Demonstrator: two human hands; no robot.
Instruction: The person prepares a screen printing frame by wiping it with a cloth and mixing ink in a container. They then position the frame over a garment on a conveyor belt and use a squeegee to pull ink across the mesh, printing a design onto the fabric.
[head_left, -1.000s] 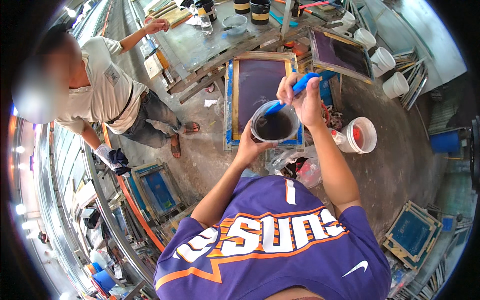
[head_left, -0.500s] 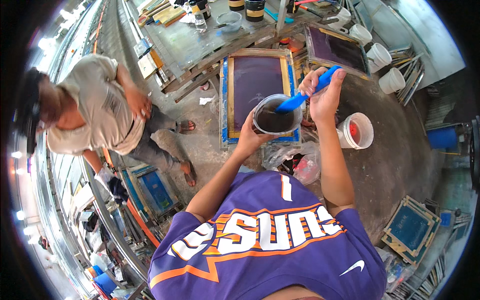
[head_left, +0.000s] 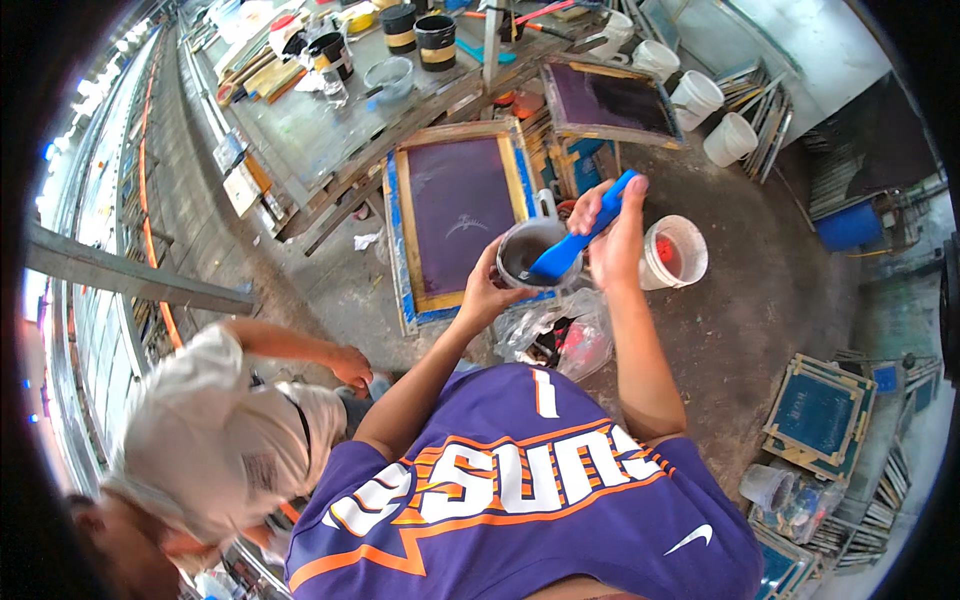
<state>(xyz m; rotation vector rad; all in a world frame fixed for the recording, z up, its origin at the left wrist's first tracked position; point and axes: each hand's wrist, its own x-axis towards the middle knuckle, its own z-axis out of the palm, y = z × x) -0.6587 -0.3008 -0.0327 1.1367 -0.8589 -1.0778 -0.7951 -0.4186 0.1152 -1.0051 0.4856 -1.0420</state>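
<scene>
My left hand is wrapped round a clear plastic tub of dark ink. My right hand grips a blue spatula, its broad end tilted down into the tub. Behind the tub, a screen frame with a purple mesh and blue-taped border leans at a slant. A white bucket with something red inside stands right of my right hand, and crumpled plastic bags lie below the tub.
A co-worker in a beige shirt is close at my left. A cluttered worktable with containers runs across the back, beside a second screen. White buckets line the right, stacked screens lie lower right, and a metal beam crosses the left.
The co-worker has moved from the upper left to the lower left, close beside me. My hands still hold tub and spatula; the spatula's handle has tilted and shifted. The view has turned slightly.
</scene>
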